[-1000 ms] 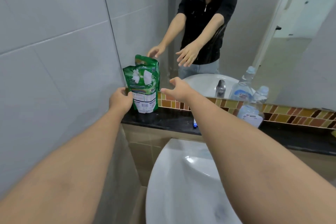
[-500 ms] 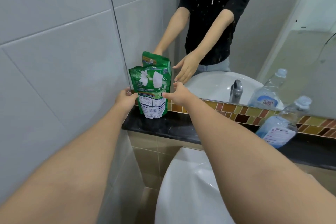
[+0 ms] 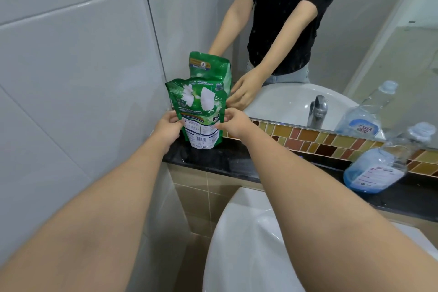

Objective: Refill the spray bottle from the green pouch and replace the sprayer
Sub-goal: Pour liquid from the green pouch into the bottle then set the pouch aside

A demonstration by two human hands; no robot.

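- The green pouch (image 3: 200, 114) stands upright at frame centre on the dark ledge (image 3: 227, 161) — pinched at both edges by the left hand (image 3: 167, 129) and right hand (image 3: 233, 123), fingers curled.
- Step judged: picking up the pouch; next, it must be carried to the blue-filled bottle (image 3: 379, 168), lower right — sprayer not visible.

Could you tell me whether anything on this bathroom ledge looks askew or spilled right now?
No spill shows. The green pouch stands upright between both hands. The spray bottle appears tilted, but wide-angle distortion and blur may explain that.
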